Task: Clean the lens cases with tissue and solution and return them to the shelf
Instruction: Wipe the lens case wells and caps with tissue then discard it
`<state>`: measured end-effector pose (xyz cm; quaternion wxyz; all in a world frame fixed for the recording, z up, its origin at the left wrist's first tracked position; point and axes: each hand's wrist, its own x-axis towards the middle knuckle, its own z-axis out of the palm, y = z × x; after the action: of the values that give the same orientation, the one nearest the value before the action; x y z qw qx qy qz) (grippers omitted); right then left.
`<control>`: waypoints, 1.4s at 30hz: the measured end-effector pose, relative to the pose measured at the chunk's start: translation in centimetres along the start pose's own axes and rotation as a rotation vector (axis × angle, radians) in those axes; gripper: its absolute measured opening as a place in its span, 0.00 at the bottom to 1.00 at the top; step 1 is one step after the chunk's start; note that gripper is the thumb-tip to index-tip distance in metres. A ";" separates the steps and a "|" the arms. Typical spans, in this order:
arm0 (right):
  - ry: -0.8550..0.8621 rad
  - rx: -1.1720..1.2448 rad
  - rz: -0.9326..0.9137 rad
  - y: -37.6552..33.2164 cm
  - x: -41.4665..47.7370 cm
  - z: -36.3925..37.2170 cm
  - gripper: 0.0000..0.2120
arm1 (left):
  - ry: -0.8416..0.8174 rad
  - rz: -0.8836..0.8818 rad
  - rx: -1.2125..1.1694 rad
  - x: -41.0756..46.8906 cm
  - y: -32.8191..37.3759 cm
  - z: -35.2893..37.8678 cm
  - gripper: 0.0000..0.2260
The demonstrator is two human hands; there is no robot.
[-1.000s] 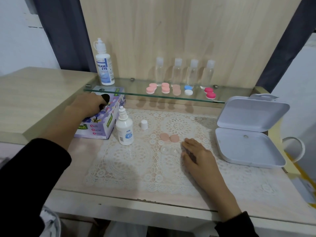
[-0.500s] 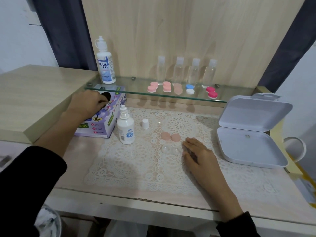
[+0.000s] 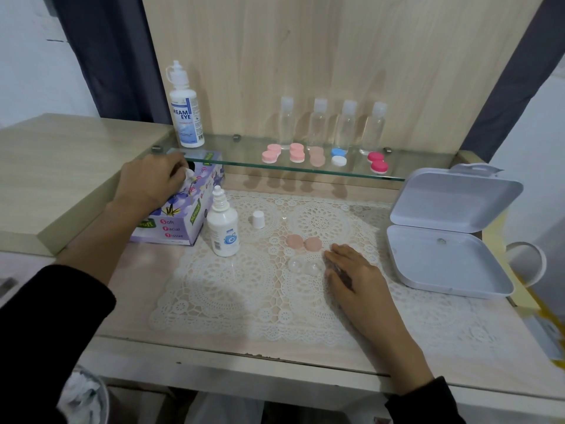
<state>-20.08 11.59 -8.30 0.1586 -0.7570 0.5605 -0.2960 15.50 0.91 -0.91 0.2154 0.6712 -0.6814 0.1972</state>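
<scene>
My left hand (image 3: 151, 182) sits over the purple tissue box (image 3: 180, 221) and pinches a white tissue (image 3: 187, 176) at the box's opening. My right hand (image 3: 354, 272) lies flat on the lace mat (image 3: 232, 286), just right of a clear lens case base (image 3: 305, 266). Two peach caps (image 3: 303, 242) lie on the mat behind that base. A small solution bottle (image 3: 223, 229) stands uncapped beside the tissue box, its white cap (image 3: 258, 219) a little to the right. Several lens cases (image 3: 324, 157) in pink, peach, blue-white and red sit on the glass shelf (image 3: 244, 157).
A tall solution bottle (image 3: 185, 111) stands at the shelf's left end, with several clear travel bottles (image 3: 333, 123) behind the cases. An open white plastic box (image 3: 446, 240) sits right of the mat. A bin with crumpled tissue (image 3: 82, 396) is below the table's left edge.
My left hand has lifted slightly from the box opening, and a white tissue now shows between its fingers. My right hand has stayed put on the mat.
</scene>
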 end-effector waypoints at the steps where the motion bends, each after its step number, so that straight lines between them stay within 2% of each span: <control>1: 0.000 0.000 -0.001 0.0 0.0 0.0 0.18 | 0.021 -0.013 -0.021 0.0 0.1 -0.1 0.09; 5: -0.003 0.006 0.004 -0.1 0.0 0.0 0.18 | 0.094 -0.059 -0.131 -0.2 -0.2 -0.2 0.07; 11: 0.000 0.012 0.012 -0.2 0.0 0.0 0.18 | 0.041 -0.078 -0.379 -0.3 -0.5 -0.2 0.07; 17: 0.003 0.013 0.007 -0.2 0.0 -0.1 0.18 | 0.057 -0.124 -0.433 -0.2 -0.8 0.0 0.09; 24: 0.003 0.018 0.008 -0.3 0.0 -0.1 0.18 | -0.021 -0.113 -0.449 -0.3 -0.5 -0.2 0.14; 31: 0.002 0.014 0.005 -0.3 0.0 -0.1 0.17 | 0.072 -0.052 -0.354 -0.2 -1.0 0.1 0.10; 36: 0.004 0.018 0.006 -0.4 -0.1 -0.2 0.18 | 0.169 -0.049 -0.487 -0.2 -1.3 0.0 0.12; 39: 0.001 0.011 0.006 -0.4 -0.1 -0.2 0.18 | 0.124 -0.053 -0.556 -0.4 -1.2 0.0 0.12; 42: 0.001 -0.001 0.005 -0.4 -0.1 -0.2 0.18 | -0.006 -0.082 -0.652 -0.4 -1.0 -0.2 0.14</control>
<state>-19.89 11.79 -7.97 0.1587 -0.7556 0.5625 -0.2957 16.53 1.37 -0.97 0.4246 0.5942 -0.6818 -0.0422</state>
